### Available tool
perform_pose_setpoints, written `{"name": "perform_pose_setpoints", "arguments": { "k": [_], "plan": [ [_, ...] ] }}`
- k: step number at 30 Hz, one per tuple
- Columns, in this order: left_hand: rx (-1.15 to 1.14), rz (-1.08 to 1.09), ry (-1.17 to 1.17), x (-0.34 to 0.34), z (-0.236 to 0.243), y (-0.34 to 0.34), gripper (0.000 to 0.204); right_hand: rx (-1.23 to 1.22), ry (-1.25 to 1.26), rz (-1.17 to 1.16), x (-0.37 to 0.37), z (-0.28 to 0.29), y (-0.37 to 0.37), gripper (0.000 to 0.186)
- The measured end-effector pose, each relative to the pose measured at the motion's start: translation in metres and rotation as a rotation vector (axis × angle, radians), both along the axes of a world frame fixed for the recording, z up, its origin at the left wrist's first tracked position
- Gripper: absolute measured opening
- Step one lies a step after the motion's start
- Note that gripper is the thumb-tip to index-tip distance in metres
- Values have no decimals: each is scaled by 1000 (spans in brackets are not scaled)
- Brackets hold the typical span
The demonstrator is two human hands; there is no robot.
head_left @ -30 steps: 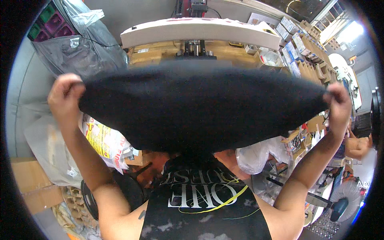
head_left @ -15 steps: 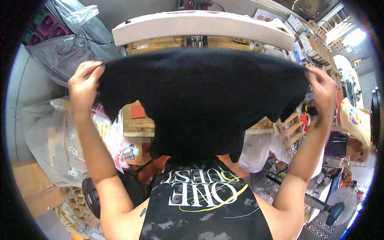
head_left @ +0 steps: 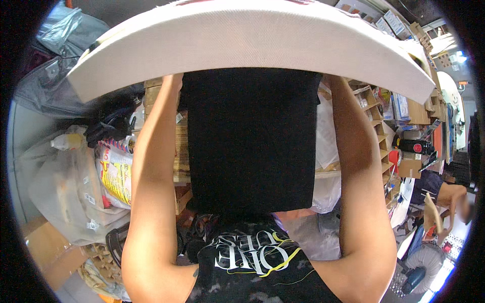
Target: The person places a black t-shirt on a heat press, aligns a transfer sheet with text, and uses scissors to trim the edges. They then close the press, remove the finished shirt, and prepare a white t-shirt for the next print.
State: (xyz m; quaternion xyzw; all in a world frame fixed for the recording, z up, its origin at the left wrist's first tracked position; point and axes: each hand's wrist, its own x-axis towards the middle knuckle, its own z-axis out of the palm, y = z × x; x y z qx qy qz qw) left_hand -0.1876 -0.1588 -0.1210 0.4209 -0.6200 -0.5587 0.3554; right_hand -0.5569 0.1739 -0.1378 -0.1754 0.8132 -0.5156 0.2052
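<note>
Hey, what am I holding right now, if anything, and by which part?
That can't be told: the white board covers the right hand and most of the left hand, beside the black cloth.

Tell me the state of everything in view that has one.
Black cloth: spread out, hanging, its top edge hidden.
Pale board: overlapping the cloth's top in this view.
Left hand: mostly hidden by the board, grip unclear.
Right hand: hidden by the board.
Yellow thread: loose, curving across the dark shirt.
Fan: running or stopped, unclear.
</note>
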Motion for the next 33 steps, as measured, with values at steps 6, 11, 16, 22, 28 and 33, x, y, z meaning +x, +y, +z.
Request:
{"name": "perform_pose_setpoints", "arguments": {
  "k": [6,11,16,22,28,33],
  "plan": [
    [-76,-52,-197,150,-39,117,37,109,37,-55,139,-26,150,42],
    [1029,-60,-230,288,-55,257,50,119,-1154,-149,293,-47,293,67],
    [968,-377,277,371,-48,251,37,-407,-964,-297,302,-14,351,40],
    [913,-431,148,404,-66,237,32,-378,-867,-211,303,7,373,25],
    [875,-298,240,402,-73,260,30,-372,-810,-242,315,-18,392,17],
    [932,-244,285,400,-77,261,22,-415,-815,-305,314,-25,397,18]
  ]
}}
